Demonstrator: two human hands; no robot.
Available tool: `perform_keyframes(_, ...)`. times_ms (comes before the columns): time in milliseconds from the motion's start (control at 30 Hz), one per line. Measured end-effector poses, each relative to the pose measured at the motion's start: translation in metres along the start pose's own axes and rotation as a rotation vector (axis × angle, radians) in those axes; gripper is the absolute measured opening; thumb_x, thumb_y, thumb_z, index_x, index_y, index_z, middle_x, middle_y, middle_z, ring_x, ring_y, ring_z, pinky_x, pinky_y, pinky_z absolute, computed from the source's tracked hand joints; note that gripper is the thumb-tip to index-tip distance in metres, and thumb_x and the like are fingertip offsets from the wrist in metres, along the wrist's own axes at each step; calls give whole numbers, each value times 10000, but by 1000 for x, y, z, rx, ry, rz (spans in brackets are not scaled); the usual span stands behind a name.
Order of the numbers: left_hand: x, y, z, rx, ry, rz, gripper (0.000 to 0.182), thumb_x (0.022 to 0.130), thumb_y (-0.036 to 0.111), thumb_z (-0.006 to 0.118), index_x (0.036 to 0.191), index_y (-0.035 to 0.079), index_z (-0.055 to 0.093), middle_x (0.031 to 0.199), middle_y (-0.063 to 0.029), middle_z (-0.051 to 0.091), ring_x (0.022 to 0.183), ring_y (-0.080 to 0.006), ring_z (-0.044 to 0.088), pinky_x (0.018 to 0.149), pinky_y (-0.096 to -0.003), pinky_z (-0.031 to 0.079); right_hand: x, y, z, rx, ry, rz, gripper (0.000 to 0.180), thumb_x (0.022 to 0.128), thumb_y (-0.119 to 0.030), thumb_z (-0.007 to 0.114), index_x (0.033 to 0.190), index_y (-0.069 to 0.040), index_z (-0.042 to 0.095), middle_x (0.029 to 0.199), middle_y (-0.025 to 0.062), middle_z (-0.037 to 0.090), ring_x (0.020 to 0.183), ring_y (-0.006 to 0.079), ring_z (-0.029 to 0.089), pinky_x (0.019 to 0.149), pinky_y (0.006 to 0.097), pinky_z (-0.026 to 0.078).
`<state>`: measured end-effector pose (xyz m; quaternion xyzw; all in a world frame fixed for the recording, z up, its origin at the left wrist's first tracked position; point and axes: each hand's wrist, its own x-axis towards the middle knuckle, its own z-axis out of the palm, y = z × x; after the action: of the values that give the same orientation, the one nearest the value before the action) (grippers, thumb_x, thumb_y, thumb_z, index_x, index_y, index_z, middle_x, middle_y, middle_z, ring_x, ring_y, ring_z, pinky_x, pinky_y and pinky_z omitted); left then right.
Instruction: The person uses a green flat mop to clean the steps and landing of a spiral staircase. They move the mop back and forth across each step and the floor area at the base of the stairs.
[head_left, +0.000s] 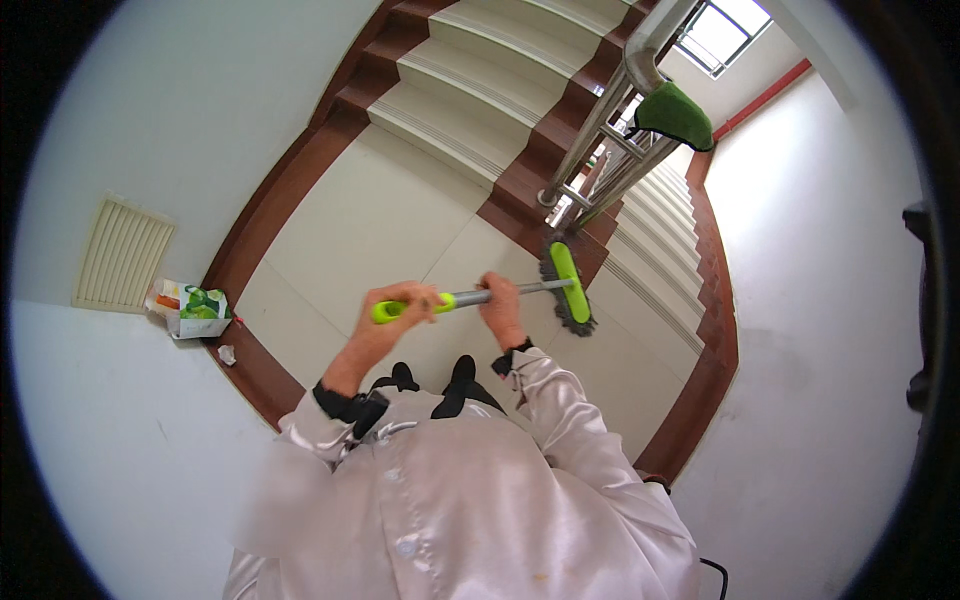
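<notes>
A dust mop with a grey telescopic pole (541, 286) and a lime-green head (570, 282) reaches across the tiled landing. My left hand (399, 306) closes round the pole's green grip end. Further along, my right hand (501, 301) wraps the grey pole. Grey fringe (559, 306) surrounds the mop head, which lies at the foot of the stair railing, close to the brown border tiles. Both wrists wear black bands. A green cloth (673, 116) hangs on the bend of the metal handrail (646, 60).
Steps (450, 112) rise ahead, and more steps (660, 262) lie to the right of the railing. On the left, a box (201, 319) with packaging stands by the wall below a vent (124, 255); crumpled white paper (226, 355) lies beside it.
</notes>
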<state>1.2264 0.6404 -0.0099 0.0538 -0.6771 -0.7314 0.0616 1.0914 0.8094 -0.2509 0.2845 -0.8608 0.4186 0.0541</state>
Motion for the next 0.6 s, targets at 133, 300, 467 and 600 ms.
perform_keyframes(133,-22,30,-33,-134,222,191,343,984,172,559,675,32,509,676,-35,487,710,-190,520,928,-447,443,31,-71,41,150,-97,-94,165,743,-1,667,798,-88,538,699,127,603,719,377,599,629,480,442)
perform_keyframes(300,-40,43,-63,-156,393,288,468,1015,324,481,618,113,348,598,-36,383,643,-206,430,864,-426,406,59,-115,77,263,-328,-203,193,728,6,636,848,-109,538,715,99,604,768,352,608,706,467,429)
perform_keyframes(467,-30,41,-105,-189,443,240,445,989,246,456,584,114,330,522,-26,332,564,-194,405,750,-398,400,73,-122,98,233,-470,-198,187,735,-21,638,873,-115,553,735,94,614,798,340,615,732,462,429)
perform_keyframes(600,-3,35,-133,-298,416,179,391,916,167,486,566,101,325,514,-22,326,552,-193,416,697,-388,408,76,-122,95,148,-466,-115,184,730,-53,661,882,-110,575,736,103,619,793,348,620,718,457,448)
